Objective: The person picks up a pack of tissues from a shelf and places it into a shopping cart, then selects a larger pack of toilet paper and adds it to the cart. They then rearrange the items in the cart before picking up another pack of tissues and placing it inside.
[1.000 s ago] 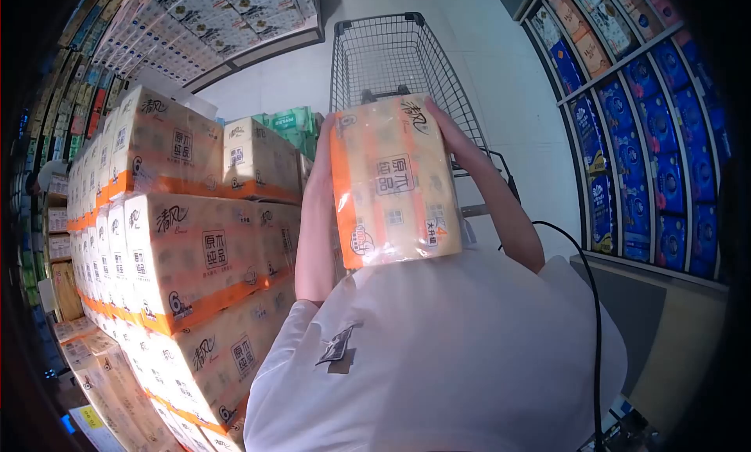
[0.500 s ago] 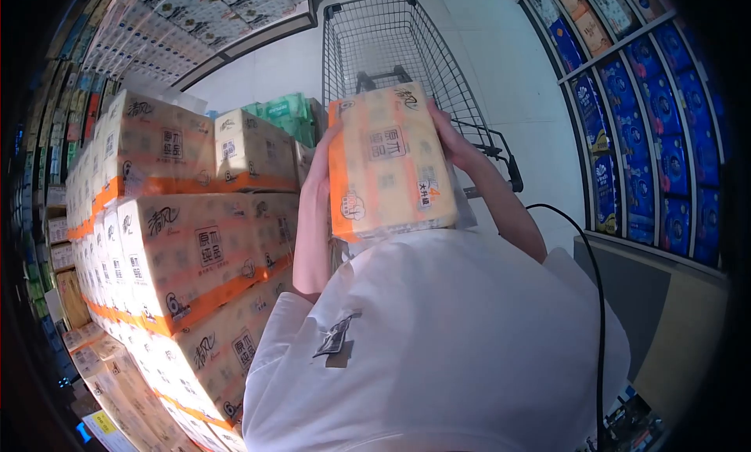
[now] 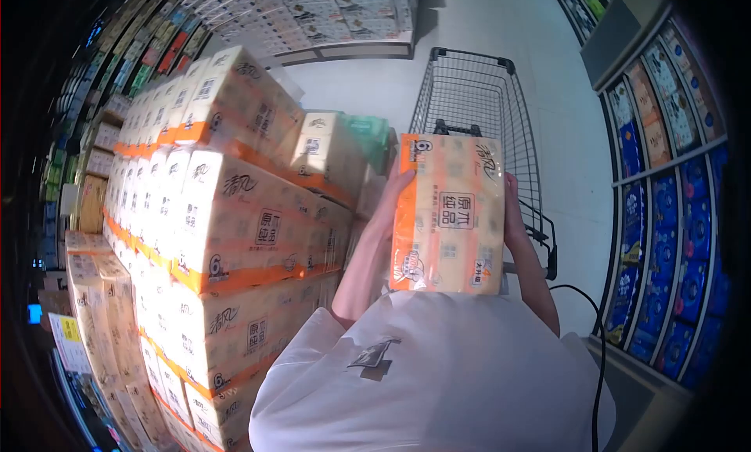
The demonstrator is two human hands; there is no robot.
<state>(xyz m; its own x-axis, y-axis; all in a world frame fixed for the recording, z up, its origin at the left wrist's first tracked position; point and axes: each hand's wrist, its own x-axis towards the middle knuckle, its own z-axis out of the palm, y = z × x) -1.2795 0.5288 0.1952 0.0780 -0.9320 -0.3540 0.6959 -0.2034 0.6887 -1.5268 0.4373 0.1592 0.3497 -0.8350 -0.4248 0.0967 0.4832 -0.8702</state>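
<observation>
I have the pale yellow plastic-wrapped tissue pack with an orange band (image 3: 450,217) upright in front of my chest, clamped between both hands. My left hand (image 3: 397,195) presses flat on its orange-banded edge and my right hand (image 3: 512,216) presses on the opposite edge, so the hands are apart with the pack's width between them. The printed face is turned towards me.

Just beyond my hands stands the grey wire shopping cart (image 3: 477,100), its basket open at the top. Off my left hand rises the tall stack of matching yellow-and-orange tissue packs (image 3: 235,217). Off my right are shelves of blue wrapped packs (image 3: 673,217).

As I judge it, the film is slick and the contents soft, so an even squeeze from both palms should serve better than fingertips. I would hold the pack level and clear of the cart's rim, and mind the black cable (image 3: 598,334) by my right elbow.
</observation>
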